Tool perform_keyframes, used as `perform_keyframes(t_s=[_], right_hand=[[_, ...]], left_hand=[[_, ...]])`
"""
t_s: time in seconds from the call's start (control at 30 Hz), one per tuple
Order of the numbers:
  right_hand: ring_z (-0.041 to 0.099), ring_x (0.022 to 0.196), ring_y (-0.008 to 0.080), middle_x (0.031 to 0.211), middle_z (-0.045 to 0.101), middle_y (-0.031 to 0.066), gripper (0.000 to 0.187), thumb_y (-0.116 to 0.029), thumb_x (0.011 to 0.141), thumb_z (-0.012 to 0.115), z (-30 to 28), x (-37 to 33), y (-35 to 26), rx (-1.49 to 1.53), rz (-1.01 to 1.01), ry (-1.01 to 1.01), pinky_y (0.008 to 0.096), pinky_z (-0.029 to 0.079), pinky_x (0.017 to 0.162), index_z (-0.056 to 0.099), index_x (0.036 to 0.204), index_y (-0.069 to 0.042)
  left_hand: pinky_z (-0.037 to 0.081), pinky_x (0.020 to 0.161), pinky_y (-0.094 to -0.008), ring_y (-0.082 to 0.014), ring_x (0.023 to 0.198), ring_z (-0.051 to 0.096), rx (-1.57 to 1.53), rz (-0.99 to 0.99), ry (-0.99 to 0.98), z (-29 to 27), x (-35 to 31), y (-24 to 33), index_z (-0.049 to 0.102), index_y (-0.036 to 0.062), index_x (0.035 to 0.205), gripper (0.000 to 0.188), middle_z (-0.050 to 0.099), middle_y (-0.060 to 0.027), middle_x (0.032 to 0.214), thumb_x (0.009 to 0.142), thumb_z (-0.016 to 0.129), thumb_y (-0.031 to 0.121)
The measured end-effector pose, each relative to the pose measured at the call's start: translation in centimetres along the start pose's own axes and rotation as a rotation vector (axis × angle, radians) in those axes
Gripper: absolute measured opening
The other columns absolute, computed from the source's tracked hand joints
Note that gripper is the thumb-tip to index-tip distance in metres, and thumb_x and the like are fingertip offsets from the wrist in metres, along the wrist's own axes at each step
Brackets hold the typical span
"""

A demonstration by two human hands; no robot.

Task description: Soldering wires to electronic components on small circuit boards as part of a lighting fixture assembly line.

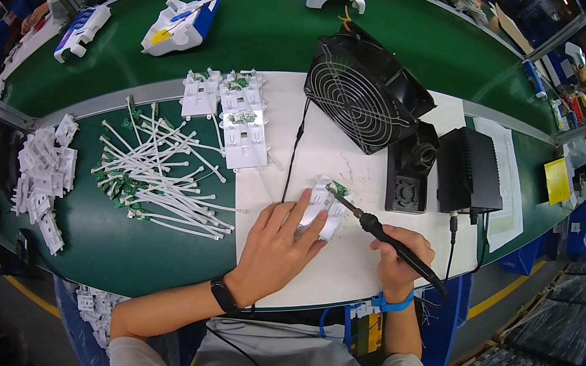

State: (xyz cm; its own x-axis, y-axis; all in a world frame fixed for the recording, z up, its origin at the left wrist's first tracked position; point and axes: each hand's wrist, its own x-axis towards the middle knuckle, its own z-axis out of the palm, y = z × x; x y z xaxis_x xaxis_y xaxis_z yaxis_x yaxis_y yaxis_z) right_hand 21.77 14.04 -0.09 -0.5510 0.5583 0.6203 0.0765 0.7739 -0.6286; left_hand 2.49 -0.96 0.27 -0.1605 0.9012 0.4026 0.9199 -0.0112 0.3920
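A small white plastic housing plate point(334, 217) lies on the white work sheet, with a green circuit board point(337, 188) at its upper end. The fingers of my left hand point(275, 249) press on its left side and hold it against the sheet. My right hand point(403, 259) is closed round the dark handle of a soldering iron point(374, 228). The iron's metal tip points up-left and meets the circuit board, though I cannot tell whether it touches. Several white plates with green boards point(242, 148) stand together beyond my left hand.
A heap of white cables with green boards point(161, 173) lies left, beside piled white plates point(47, 165). A black fan point(364, 89) stands ahead, near the iron stand point(409, 176) and a black power unit point(469, 169). White-and-blue casings point(185, 21) sit on the green far surface.
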Motion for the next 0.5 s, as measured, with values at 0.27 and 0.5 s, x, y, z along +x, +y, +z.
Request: perform_keyframes(t_s=[0.27, 0.5], right_hand=[[0.073, 0.061, 0.0195, 0.071, 0.072, 0.0145, 0.027, -0.023, 0.097, 0.071, 0.0, -0.2, 0.3, 0.037, 0.038, 0.003, 0.0245, 0.056, 0.056, 0.065, 0.101, 0.004], [0.063, 0.051, 0.0162, 0.071, 0.065, 0.0109, 0.018, -0.016, 0.103, 0.059, 0.8, -0.2, -0.6, 0.125, 0.129, 0.194, 0.0258, 0.049, 0.049, 0.057, 0.097, 0.001]], left_hand=[[0.048, 0.098, -0.0429, -0.0326, 0.110, 0.058, -0.003, -0.002, 0.003, 0.0, 0.0, 0.0, 0.069, 0.0040, 0.123, 0.044, 0.057, -0.0262, 0.140, 0.084, 0.080, 0.022], [0.049, 0.093, -0.0422, -0.0331, 0.110, 0.058, -0.015, -0.013, 0.006, 0.1, 0.0, -0.1, 0.070, 0.0064, 0.124, 0.045, 0.057, -0.0216, 0.143, 0.084, 0.080, 0.022]])
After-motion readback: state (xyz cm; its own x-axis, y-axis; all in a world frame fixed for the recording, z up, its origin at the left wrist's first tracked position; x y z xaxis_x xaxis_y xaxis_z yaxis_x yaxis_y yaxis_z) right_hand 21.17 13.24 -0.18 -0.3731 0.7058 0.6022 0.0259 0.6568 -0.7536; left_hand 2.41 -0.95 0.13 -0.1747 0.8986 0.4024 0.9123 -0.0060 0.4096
